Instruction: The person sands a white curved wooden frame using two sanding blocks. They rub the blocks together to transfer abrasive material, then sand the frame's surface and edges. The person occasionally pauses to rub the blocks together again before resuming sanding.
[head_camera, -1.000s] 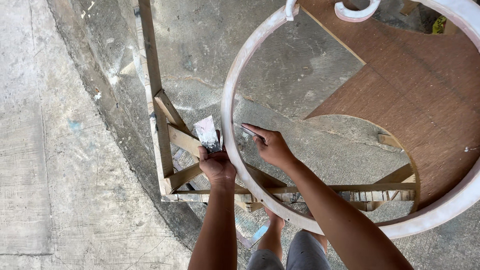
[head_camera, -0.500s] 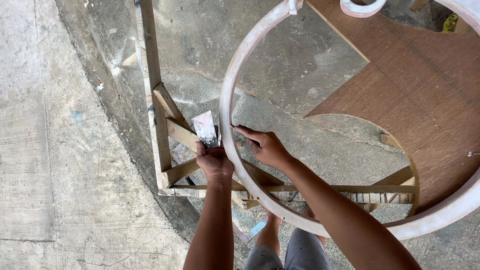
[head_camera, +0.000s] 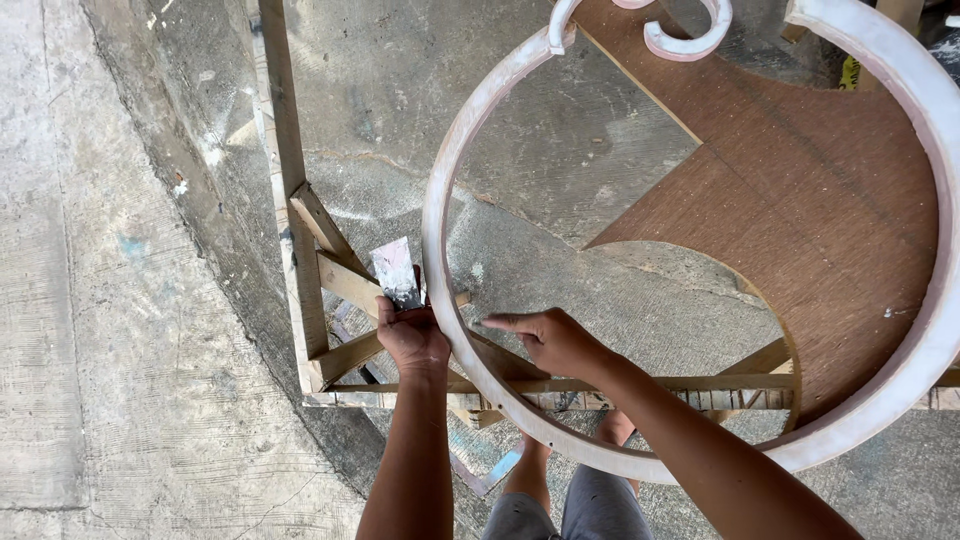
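1. The left hand (head_camera: 412, 338) grips a small putty knife (head_camera: 397, 272), blade pointing to 12 o'clock, right beside the big ring (head_camera: 440, 280).
2. The right hand (head_camera: 553, 340) holds nothing and presses the ring at its 8 o'clock edge.
3. If that hand slips, the ring could slide off the wooden stand (head_camera: 300, 200).

A rough grey concrete floor (head_camera: 130, 330) fills the view, paler and scored with fine lines toward nine o'clock, darker and stained toward twelve. A curved edge runs from eleven down to six between the two tones. A brown plywood sheet (head_camera: 800, 190) lies toward two o'clock, with a round cut along its lower side. Daylight falls evenly, without hard shadows.
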